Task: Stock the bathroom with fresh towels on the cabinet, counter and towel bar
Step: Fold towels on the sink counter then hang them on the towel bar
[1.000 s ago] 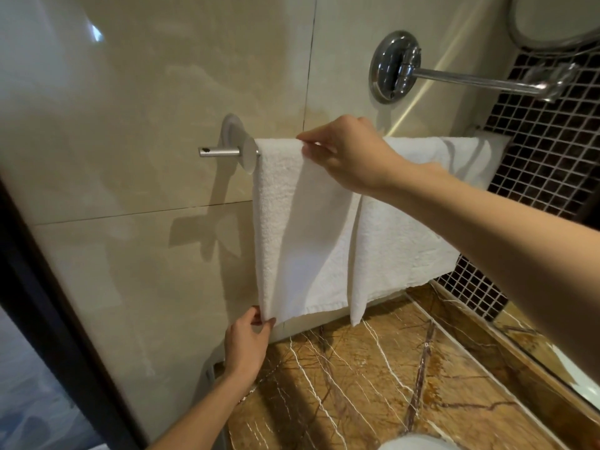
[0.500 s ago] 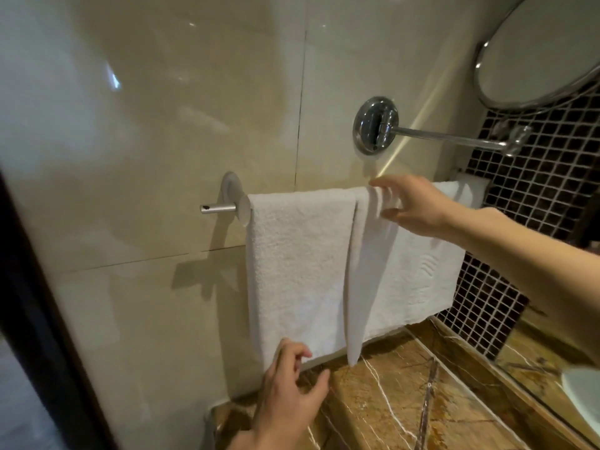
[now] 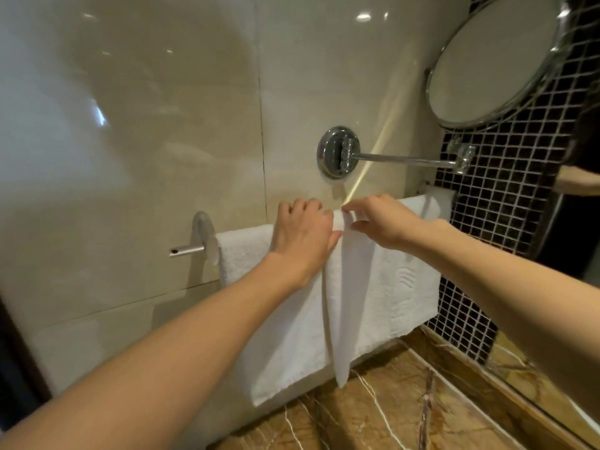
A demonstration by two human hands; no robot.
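A white towel [image 3: 383, 297] hangs over the chrome towel bar [image 3: 186, 251] on the beige tiled wall, with a loose fold dropping down its middle. My left hand [image 3: 302, 235] lies on the towel's top at the bar, left of the fold, fingers curled over the top edge. My right hand [image 3: 380, 222] is just right of it, and its thumb and forefinger pinch the top of the fold. Most of the bar is hidden under the towel.
A round mirror [image 3: 496, 60] on a chrome swing arm [image 3: 402, 160] juts from the wall above the bar. Below lies a brown marble counter [image 3: 389, 414]. Black mosaic tiles [image 3: 487, 228] cover the right wall, and a dark door frame [image 3: 13, 368] stands at the left.
My left hand rose from the towel's lower hem to its top on the bar. My right hand slid left along the bar to the fold.
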